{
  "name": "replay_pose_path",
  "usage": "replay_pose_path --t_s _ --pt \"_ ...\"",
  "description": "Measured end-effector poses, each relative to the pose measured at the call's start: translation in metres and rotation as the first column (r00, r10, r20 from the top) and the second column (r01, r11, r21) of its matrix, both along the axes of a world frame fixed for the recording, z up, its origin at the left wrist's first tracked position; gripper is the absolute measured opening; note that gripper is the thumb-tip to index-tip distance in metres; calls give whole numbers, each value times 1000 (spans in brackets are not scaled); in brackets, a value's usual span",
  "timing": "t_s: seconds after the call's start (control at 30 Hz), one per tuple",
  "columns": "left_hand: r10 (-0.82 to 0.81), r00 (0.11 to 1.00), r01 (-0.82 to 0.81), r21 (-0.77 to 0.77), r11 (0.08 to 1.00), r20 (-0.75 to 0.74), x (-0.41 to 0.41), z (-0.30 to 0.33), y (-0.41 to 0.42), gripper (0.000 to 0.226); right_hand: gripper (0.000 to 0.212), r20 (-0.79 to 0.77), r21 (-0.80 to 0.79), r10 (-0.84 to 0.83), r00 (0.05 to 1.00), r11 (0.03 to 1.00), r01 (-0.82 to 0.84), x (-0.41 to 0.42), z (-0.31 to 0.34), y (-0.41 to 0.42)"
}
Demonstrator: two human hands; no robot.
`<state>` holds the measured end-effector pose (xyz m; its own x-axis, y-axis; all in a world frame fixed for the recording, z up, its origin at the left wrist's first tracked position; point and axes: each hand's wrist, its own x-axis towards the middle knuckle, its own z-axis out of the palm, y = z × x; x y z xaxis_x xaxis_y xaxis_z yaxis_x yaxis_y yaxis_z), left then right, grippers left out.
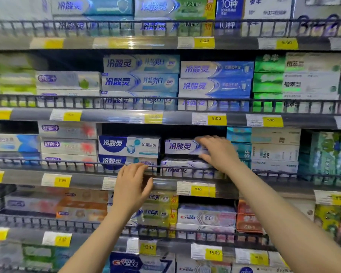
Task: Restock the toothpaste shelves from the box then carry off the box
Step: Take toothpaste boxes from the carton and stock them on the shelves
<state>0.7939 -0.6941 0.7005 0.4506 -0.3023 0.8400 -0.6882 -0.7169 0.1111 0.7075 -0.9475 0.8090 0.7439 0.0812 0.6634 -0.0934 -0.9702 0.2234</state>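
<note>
Behind rail [185, 168], possibly gripped carton [180, 146]

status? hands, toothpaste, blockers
Right hand gripping top toothpaste carton, seating it on its stack. Left hand resting on shelf rail. Supply box not in view. No blockers.

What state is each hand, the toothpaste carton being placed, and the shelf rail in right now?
Right hand: holds the carton's right end.
White-and-purple toothpaste carton: lying flat atop its stack, behind the rail.
Left hand: fingers rest on the rail, holding nothing.
Dark wire shelf rail: upright along the shelf front.
</note>
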Motion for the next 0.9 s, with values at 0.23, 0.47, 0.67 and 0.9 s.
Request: replay_pose_path --t_s 0.23,0.47,0.67,0.9 --pt "-9 999 8 -33 999 -35 -1 2 -2 52 51 -122 138 72 990 989 -55 16 -11 -6" --pt "-1 999 2 17 1000 -49 -3 3 -3 51 47 -71 184 119 990 977 -105 14 -14 -6" --pt "6 997 -4 25 1000 -83 -5 4 -5 52 49 -76 178 138 988 976 -123 17 -16 -9" --pt "-5 1000 6 -39 999 25 -25 5 7 39 40 114 21 381 918 923 -385 -5 -39 16"
